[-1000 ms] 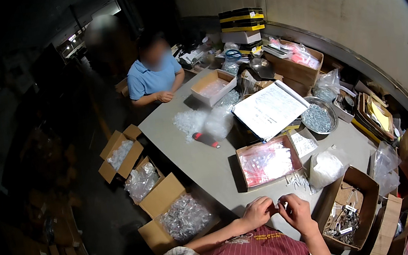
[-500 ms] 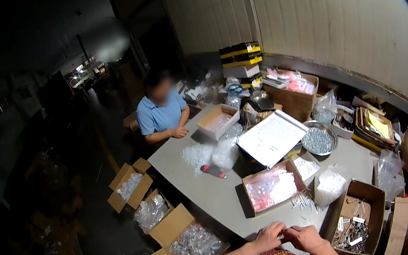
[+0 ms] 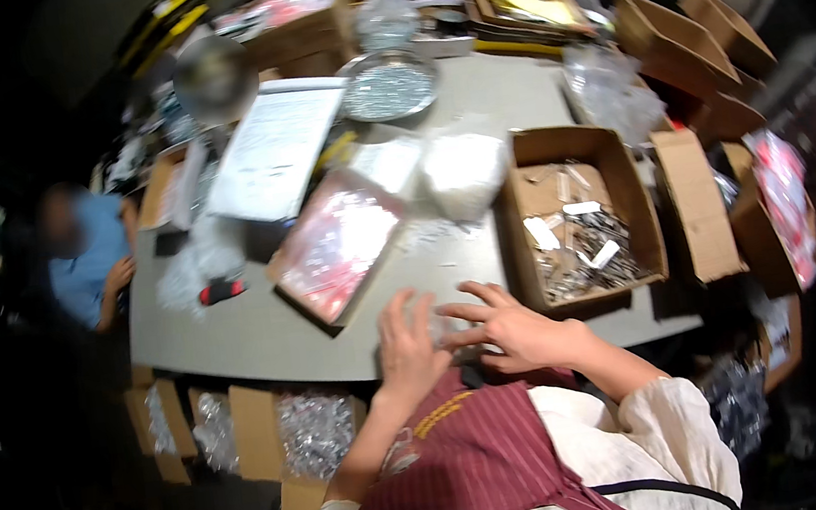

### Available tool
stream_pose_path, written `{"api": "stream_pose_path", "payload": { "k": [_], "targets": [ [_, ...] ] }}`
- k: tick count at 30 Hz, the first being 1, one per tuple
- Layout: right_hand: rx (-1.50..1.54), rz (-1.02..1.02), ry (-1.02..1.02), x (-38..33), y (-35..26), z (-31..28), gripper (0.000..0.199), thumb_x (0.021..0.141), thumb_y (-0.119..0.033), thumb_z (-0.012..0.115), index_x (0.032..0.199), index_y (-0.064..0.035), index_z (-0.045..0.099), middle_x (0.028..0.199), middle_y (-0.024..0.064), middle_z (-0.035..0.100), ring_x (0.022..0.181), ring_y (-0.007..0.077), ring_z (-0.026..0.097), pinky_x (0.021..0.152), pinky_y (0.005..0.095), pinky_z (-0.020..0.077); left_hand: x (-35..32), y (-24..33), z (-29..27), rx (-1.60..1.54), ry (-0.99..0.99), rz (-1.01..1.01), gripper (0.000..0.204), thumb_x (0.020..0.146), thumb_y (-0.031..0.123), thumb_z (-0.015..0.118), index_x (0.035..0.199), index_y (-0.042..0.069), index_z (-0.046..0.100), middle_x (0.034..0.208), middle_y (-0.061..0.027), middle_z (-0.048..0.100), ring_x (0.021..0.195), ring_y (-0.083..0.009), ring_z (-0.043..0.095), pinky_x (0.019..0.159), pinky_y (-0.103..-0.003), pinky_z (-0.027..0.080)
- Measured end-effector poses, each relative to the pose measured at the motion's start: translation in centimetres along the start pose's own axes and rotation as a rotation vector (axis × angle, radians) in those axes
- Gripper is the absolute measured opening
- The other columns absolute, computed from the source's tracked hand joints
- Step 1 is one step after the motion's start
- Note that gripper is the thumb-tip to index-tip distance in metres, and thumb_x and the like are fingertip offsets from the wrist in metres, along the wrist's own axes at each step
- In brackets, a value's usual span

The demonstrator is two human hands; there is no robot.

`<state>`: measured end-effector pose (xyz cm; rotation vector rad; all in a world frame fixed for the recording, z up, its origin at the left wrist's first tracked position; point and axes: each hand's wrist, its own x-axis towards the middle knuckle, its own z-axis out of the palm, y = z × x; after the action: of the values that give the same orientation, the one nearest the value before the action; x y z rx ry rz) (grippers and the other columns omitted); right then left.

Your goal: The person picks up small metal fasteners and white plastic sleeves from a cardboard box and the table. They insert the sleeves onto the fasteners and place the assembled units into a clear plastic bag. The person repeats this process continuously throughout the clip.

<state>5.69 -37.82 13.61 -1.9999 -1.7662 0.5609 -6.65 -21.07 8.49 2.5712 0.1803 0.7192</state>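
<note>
At the near edge of the table, my left hand (image 3: 411, 347) has its fingers stretched out and apart. My right hand (image 3: 512, 332) is close beside it with spread fingers, a little blurred. A pale patch shows between the two, too unclear to name. Beyond my left hand is a shallow cardboard box (image 3: 296, 311) of clear and pink plastic packets (image 3: 346, 244). Past my right hand stands a brown carton (image 3: 648, 228) with small metal parts (image 3: 597, 252) and white pieces inside. Small white pieces (image 3: 441, 236) lie scattered ahead of my hands.
A full white plastic bag (image 3: 464, 173), a clipboard of papers (image 3: 280, 149) and a metal bowl of silvery parts (image 3: 389, 88) stand farther back. A red-and-black tool (image 3: 222, 291) lies left. Cartons of clear bags (image 3: 317, 432) sit below the edge. A co-worker in blue (image 3: 91, 256) is at far left.
My hands were together with fingers closed in; now they are slightly apart with fingers spread. The view has swung right and down, so the table and the co-worker appear farther left.
</note>
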Motion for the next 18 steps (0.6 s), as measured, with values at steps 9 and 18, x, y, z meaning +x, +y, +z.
{"api": "stream_pose_path", "payload": {
  "k": [9,18],
  "targets": [
    [0.189,0.142,0.339,-2.3,6.1,-1.9,0.04,0.076,-0.002,0.061,0.114,-0.0083,0.07,0.111,0.0114,0.069,0.112,0.0312,0.063,0.107,0.0495,0.0432,0.3,-1.2,5.1,-0.365,-0.156,-0.198,0.025,0.077,0.004,0.077,0.095,0.005,0.059,0.09,-0.0115,0.063,0.092,-0.0366,0.06,0.082,-0.044,0.046],
    [-0.473,0.431,0.095,-3.2,23.8,-0.7,0.037,0.079,-0.003,0.065,0.114,0.0011,0.056,0.101,0.0176,0.066,0.09,0.036,0.07,0.074,0.0429,0.0578,0.1,-1.9,6.7,-0.42,-0.306,-0.403,0.016,0.083,0.01,0.077,0.094,0.009,0.064,0.095,-0.0084,0.067,0.096,-0.0335,0.063,0.088,-0.042,0.048]
  ]
}}
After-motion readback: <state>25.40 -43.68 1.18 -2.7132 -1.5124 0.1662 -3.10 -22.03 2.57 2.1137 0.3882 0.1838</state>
